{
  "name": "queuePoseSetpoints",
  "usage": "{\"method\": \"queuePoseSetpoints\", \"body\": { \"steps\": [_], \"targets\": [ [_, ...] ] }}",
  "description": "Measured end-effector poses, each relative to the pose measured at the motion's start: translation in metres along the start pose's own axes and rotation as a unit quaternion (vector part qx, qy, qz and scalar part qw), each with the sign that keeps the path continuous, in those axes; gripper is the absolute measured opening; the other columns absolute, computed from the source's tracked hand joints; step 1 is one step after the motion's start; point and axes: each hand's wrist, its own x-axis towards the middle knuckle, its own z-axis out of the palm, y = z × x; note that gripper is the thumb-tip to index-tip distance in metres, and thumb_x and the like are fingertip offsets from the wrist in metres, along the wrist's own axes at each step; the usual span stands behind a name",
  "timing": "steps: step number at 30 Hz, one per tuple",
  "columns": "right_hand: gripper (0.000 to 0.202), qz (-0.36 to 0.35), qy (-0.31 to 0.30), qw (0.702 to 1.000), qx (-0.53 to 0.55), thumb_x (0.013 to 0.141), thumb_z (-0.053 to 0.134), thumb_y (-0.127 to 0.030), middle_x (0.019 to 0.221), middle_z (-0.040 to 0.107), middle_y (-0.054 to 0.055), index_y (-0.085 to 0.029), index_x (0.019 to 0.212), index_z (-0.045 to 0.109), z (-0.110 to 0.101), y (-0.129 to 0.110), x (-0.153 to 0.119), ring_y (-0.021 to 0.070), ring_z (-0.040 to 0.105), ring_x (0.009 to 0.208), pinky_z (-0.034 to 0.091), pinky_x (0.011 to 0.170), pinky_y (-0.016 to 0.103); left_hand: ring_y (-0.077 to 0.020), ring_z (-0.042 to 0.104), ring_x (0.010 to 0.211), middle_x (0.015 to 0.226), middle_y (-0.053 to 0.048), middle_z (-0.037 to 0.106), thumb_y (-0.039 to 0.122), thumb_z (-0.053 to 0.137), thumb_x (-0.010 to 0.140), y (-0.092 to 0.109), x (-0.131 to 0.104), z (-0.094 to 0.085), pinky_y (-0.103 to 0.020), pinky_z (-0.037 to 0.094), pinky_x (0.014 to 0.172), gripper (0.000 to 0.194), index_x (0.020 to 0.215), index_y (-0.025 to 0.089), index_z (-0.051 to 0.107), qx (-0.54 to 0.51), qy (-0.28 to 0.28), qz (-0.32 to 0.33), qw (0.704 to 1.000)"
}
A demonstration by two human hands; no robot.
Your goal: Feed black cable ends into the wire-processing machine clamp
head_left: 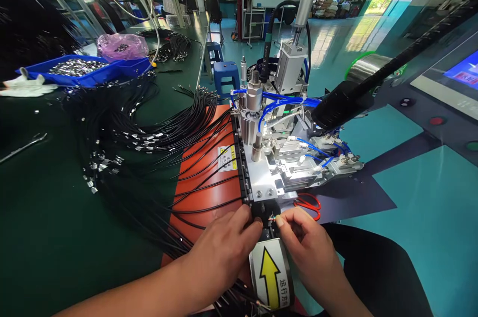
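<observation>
My left hand (233, 237) is closed, its thumb and fingertips pinched at the near end of the machine, apparently on a black cable mostly hidden under the fingers. Thin coloured wires (272, 218) show in the gap between both hands. The tips of my right hand (308, 245) pinch these wires. Just below my fingertips lies a white plate with a yellow arrow (269, 277). Several black cables (209, 177) lie side by side across an orange-red cover (203, 192), running into the black track (242, 167) along the machine's left edge.
The metal machine (287, 158) with blue air tubes stands ahead. Red-handled scissors (309, 206) lie right of it. A black hose (373, 85) slants in beside a solder spool (368, 68). Cable bundles (149, 133) and a blue tray (85, 78) of metal parts occupy the left table.
</observation>
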Motion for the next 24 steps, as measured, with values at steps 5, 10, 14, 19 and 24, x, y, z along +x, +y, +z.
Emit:
{"method": "queuePoseSetpoints", "body": {
  "steps": [5,10,14,19,24],
  "targets": [
    [0.022,-0.096,0.025,0.995,-0.021,0.099,0.049,-0.036,0.096,0.068,0.004,-0.025,0.104,0.068,-0.0058,0.0048,-0.0001,0.0216,0.065,0.09,0.051,0.078,0.031,-0.0218,0.058,0.078,0.098,-0.007,0.057,0.002,0.049,0.086,0.0017,0.0007,-0.0013,-0.035,0.056,0.063,0.031,0.112,0.017,0.058,-0.006,-0.006,-0.002,1.0],
    [0.024,-0.145,-0.002,0.989,-0.025,0.101,0.047,-0.029,0.092,0.064,0.005,-0.024,0.112,0.068,-0.0058,0.0047,0.0016,0.0196,0.063,0.083,0.05,0.075,0.031,-0.0232,0.059,0.08,0.099,-0.007,0.057,0.004,0.05,0.088,0.0015,0.0,0.0002,-0.037,0.056,0.063,0.028,0.111,0.017,0.058,-0.01,-0.004,-0.005,1.0],
    [0.022,-0.144,0.006,0.989,-0.031,0.1,0.049,-0.029,0.096,0.064,0.006,-0.024,0.111,0.068,-0.0074,0.0064,0.0003,0.021,0.063,0.089,0.05,0.08,0.033,-0.0237,0.058,0.079,0.099,-0.007,0.056,0.004,0.048,0.089,0.0007,-0.0001,-0.0001,-0.038,0.056,0.063,0.028,0.112,0.017,0.057,-0.012,-0.006,-0.003,1.0],
    [0.018,-0.136,0.01,0.99,-0.036,0.099,0.05,-0.031,0.094,0.065,0.005,-0.024,0.099,0.067,-0.0064,0.0061,0.0024,0.0211,0.062,0.087,0.049,0.078,0.033,-0.0236,0.058,0.079,0.1,-0.008,0.056,0.006,0.046,0.091,0.0005,0.0003,-0.0015,-0.038,0.055,0.063,0.027,0.113,0.017,0.056,-0.015,-0.007,-0.001,1.0],
    [0.02,-0.104,0.0,0.994,-0.025,0.099,0.051,-0.033,0.086,0.064,0.001,-0.024,0.088,0.065,-0.0046,0.0016,0.0079,0.018,0.06,0.078,0.046,0.069,0.03,-0.0236,0.058,0.079,0.1,-0.007,0.056,0.005,0.046,0.089,0.001,-0.0001,-0.0024,-0.038,0.056,0.064,0.027,0.111,0.018,0.056,-0.007,-0.021,0.002,1.0]
  ]
}}
